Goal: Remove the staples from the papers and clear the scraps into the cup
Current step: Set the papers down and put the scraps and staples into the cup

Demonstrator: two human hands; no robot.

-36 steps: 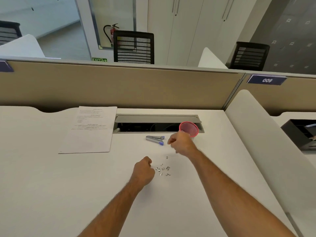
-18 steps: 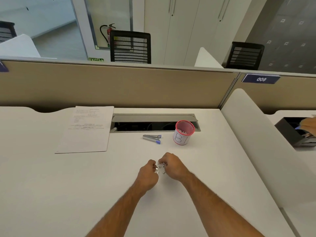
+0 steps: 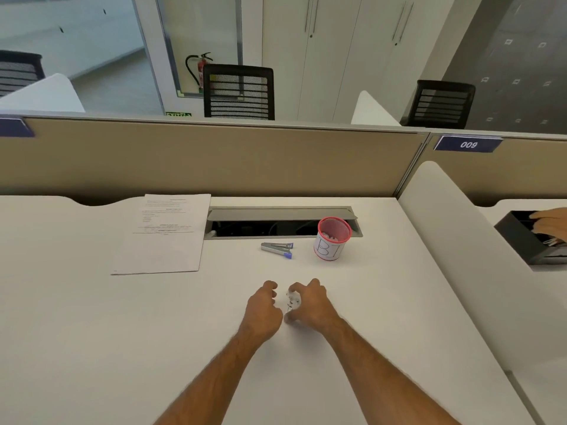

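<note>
Two hands, mine, meet low on the white desk (image 3: 92,348), curled toward each other around a small heap of staple scraps (image 3: 291,300). My left hand (image 3: 264,311) sits at the heap's nine o'clock with its fingers bent inward; whether they touch the scraps I cannot tell. My right hand (image 3: 310,302) cups the heap from three o'clock, fingers arched over its far side and thumb tucked at its near side, so the scraps lie between the two hands on the desktop. At twelve o'clock from the hands, well apart, lies the staple remover (image 3: 277,249), silver with blue tips, flat on the desk. Just beside it at its three o'clock stands the cup (image 3: 331,240), upright, red-rimmed, with pale bits inside and dark lettering on its white wall. At ten o'clock from my hands the papers (image 3: 165,237) lie flat beside the open cable hatch (image 3: 282,222). At two o'clock, past a white divider (image 3: 460,256), another person's hand (image 3: 550,223) reaches into a black tray (image 3: 521,240).
</note>
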